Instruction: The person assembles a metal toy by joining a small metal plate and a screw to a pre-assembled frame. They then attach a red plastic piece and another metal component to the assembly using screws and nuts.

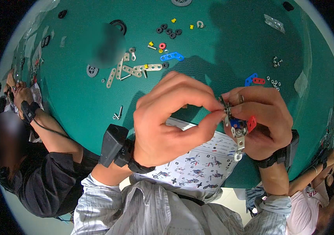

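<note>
Held up over the table is a small model of metal strips with red and blue pieces (238,135). My right hand (266,115) wraps its fingers around this model from the right. From the left, my left hand (175,117) pinches thumb and forefinger together at the model's upper left edge. Whatever small part sits between those two fingertips is too hidden to name. Beneath both hands lies a printed instruction sheet (192,170) with small pictures of model steps.
Beyond my hands, the green table (73,102) carries metal strips (131,71), a blue bent strip (172,56), black rings (169,31), loose screws (119,113), nuts (274,83) and a grey wheel (92,70). A person in black (45,176) sits at left; another person in pink (306,209) is at right.
</note>
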`<state>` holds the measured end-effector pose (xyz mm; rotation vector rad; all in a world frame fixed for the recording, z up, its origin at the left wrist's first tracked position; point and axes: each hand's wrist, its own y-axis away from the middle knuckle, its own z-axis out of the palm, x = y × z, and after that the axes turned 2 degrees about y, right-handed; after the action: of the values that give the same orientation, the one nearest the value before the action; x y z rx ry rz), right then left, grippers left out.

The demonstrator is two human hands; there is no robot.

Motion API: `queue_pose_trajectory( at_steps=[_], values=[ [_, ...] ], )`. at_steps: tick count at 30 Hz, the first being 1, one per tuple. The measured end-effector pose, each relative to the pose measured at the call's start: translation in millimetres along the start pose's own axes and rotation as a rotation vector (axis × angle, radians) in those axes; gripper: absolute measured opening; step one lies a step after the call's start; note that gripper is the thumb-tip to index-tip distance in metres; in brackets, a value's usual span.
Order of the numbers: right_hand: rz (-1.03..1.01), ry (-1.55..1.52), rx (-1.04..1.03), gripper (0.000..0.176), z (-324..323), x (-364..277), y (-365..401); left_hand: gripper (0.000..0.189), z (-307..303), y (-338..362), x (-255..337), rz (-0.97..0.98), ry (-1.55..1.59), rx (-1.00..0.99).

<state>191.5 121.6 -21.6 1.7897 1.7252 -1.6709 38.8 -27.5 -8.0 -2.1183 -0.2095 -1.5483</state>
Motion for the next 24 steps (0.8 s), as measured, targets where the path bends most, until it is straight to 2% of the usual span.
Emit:
queue_pose_trajectory(
  at_steps=[3,18,24],
  values=[
    [0.003,-0.012,0.001,0.034,0.1,-0.1,0.4,0.015,0.6,1.9,2.5,-0.064,0.009,0.011],
    [0.014,0.001,-0.017,0.032,-2.4,0.2,0.7,0.018,-0.5,0.1,6.2,-0.032,-0.054,-0.015],
    [0.005,-0.013,-0.017,0.032,-2.3,1.4,0.6,0.021,-2.5,-1.7,2.6,0.065,-0.102,-0.024]
  ],
)
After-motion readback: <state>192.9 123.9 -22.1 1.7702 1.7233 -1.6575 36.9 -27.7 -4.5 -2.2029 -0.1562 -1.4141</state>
